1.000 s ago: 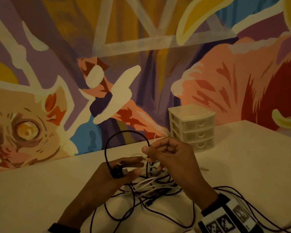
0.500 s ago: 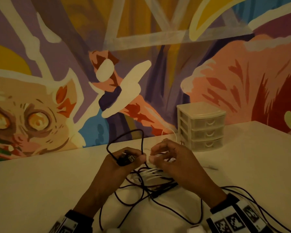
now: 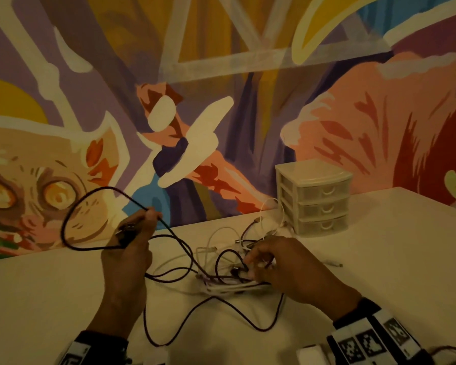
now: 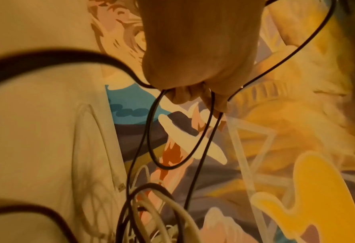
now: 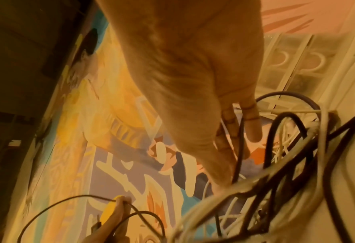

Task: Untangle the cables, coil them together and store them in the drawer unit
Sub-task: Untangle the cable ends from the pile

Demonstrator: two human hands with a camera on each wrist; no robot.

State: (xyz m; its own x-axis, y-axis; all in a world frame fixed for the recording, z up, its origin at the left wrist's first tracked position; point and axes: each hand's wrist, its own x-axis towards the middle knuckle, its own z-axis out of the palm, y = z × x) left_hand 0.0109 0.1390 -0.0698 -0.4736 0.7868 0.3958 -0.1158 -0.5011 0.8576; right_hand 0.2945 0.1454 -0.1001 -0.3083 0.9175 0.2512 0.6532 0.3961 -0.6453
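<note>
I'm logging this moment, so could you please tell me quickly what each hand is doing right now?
Left hand: raised, grips a loop of the dark cable.
Right hand: fingers in the cable tangle; grip cannot be told.

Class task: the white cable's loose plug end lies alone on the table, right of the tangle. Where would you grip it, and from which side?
Pinch the white cable's plug end by its stiff tip, coming from the right and above: it lies flat and clear of the tangle and the right hand.

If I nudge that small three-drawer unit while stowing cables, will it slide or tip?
The drawer unit looks like thin translucent plastic and seemingly empty, so probably light and apt to slide on the smooth table. It is squat, so tipping seems less likely.
</note>
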